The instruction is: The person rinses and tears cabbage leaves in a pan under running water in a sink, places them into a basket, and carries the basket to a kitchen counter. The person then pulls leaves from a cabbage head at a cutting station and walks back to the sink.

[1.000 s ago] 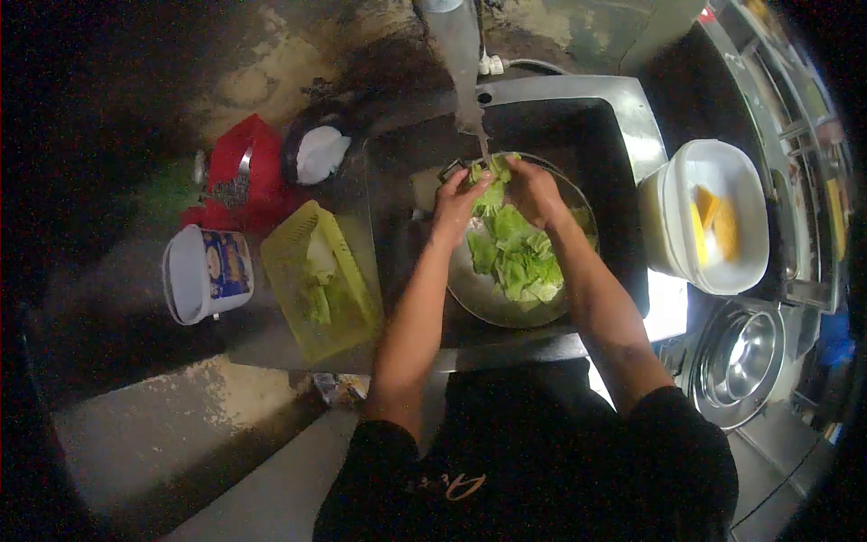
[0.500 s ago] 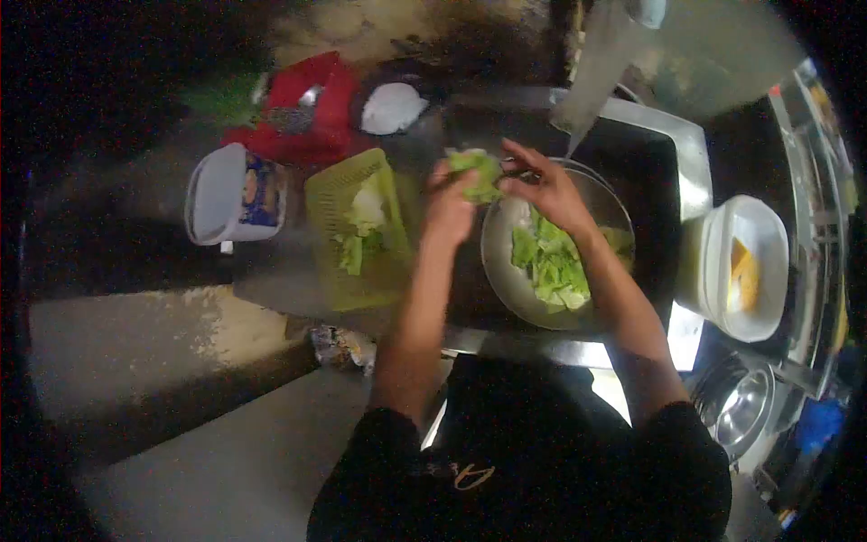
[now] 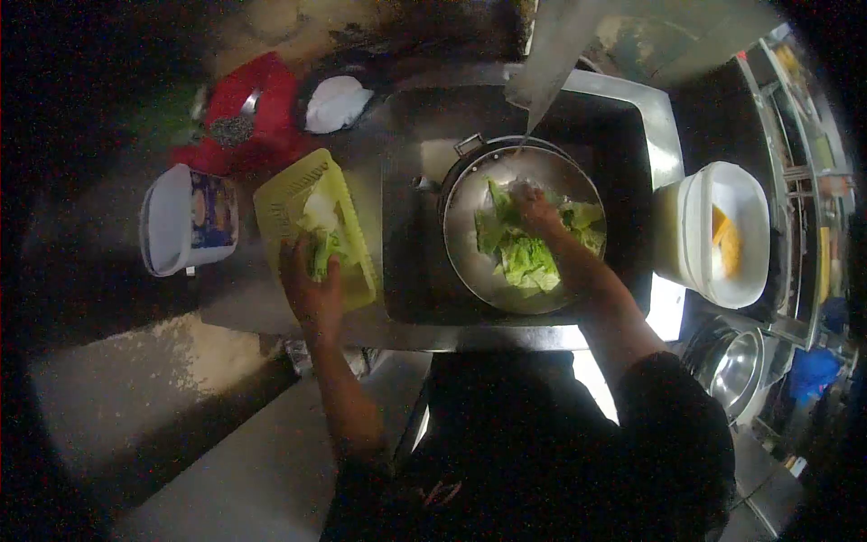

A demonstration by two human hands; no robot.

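Observation:
My left hand (image 3: 312,282) is at the near end of a yellow-green plastic basket (image 3: 363,271), its thumb and fingers around a green lettuce piece (image 3: 320,253). A paler lettuce piece (image 3: 320,210) lies beyond it in the same basket. My right hand (image 3: 540,213) reaches down into a round metal pan (image 3: 462,237) in the sink. Torn lettuce leaves (image 3: 528,264) lie in the pan around that hand. Its fingertips are blurred and partly lost among the leaves.
The pan sits inside a dark sink with a metal rim (image 3: 666,135). A pale tapering shape (image 3: 546,68) hangs over it. White tubs (image 3: 713,235) stand right of the sink. Further left are a labelled tub (image 3: 190,219), a red bag (image 3: 271,99) and a white bundle (image 3: 337,103).
Both hands were together above the pan's left edge with lettuce between them. My left hand has moved left to the basket, and my right hand has gone down into the pan.

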